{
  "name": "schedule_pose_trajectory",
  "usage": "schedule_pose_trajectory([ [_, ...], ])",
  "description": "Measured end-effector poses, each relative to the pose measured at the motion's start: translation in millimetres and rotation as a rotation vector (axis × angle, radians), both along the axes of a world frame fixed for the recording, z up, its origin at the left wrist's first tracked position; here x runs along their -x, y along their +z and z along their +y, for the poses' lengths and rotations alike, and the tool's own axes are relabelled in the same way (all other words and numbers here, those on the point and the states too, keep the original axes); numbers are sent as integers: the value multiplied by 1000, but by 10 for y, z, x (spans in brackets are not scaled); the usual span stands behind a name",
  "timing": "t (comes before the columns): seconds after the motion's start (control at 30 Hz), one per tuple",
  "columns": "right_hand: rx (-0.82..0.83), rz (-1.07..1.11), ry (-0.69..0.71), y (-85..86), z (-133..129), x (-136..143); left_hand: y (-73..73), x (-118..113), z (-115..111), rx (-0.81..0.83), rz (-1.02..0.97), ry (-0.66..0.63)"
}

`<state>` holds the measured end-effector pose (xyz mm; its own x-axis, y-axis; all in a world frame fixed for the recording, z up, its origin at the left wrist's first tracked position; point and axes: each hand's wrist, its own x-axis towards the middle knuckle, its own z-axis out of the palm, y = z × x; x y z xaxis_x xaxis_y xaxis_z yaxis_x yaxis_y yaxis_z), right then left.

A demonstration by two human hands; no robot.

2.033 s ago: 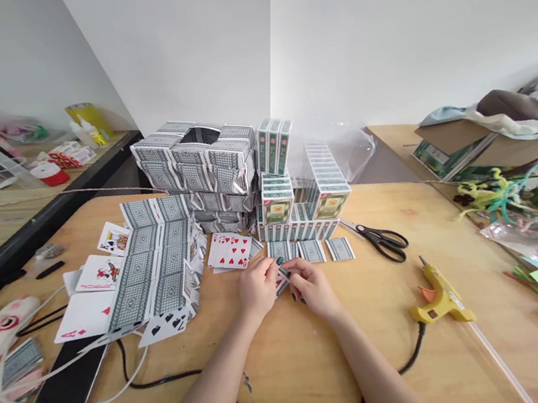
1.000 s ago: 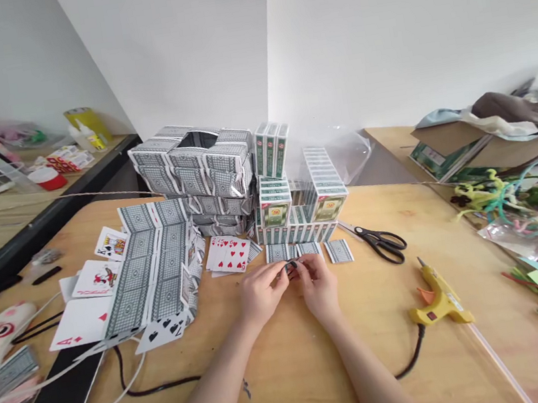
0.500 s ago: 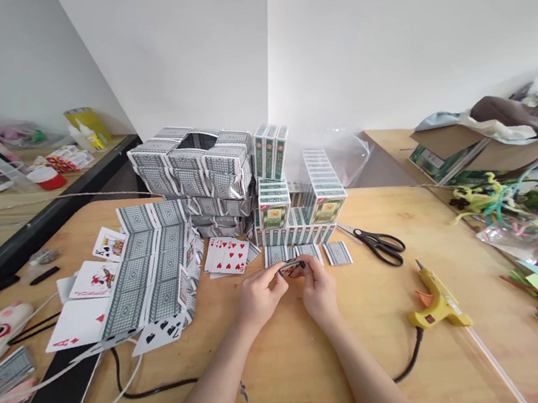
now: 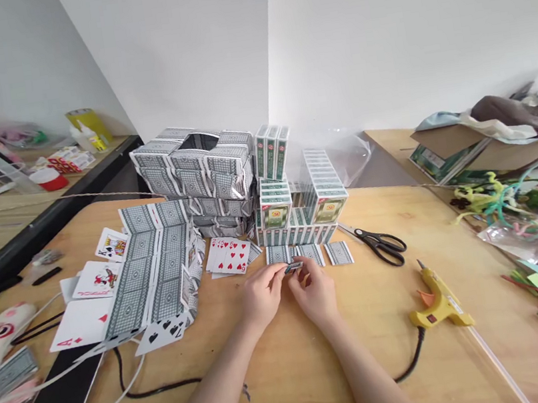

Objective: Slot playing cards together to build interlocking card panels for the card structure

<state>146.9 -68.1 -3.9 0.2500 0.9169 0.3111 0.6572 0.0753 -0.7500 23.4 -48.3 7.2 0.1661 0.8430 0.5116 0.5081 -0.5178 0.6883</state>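
Compared with half a second ago, the right hand [image 4: 315, 291] has come nearer to the left hand [image 4: 261, 295]. Both hands have their fingers closed on a small card [image 4: 294, 266], which they hold over the desk [image 4: 294, 373], partly hidden by the fingers. Just beyond them, three cards [image 4: 340, 253] lie back side up before the stacked card boxes [image 4: 277, 216]. Black scissors [image 4: 372, 238] lie to the right, and a yellow glue gun [image 4: 443, 302] lies nearer to the person

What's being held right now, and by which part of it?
A playing card, seemingly pinched near one end by the left hand and the other by the right hand; the exact contact is hidden.
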Motion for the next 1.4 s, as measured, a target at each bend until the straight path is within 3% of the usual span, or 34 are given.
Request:
schedule_pose_trajectory([
  [0.2,3,21,40,29,-12,-15,-30,-3,-5,45,-11,1],
  [0.37,74,195,106,72,-15,-28,-79,32,38,117,-46,36],
  [0.63,64,300,193,107,-33,-15,-35,49,54,58,6,57],
  [0.87,19,231,159,95,-46,-2,-8,44,38,9,27,31],
  [1.0,35,225,190,67,-41,-2,-23,54,49,10,33,46],
  [1.27,77,177,123,51,-37,-6,-21,45,37,32,43,37],
  [1.4,104,298,143,81,-42,-16,-29,38,44,38,22,39],
])
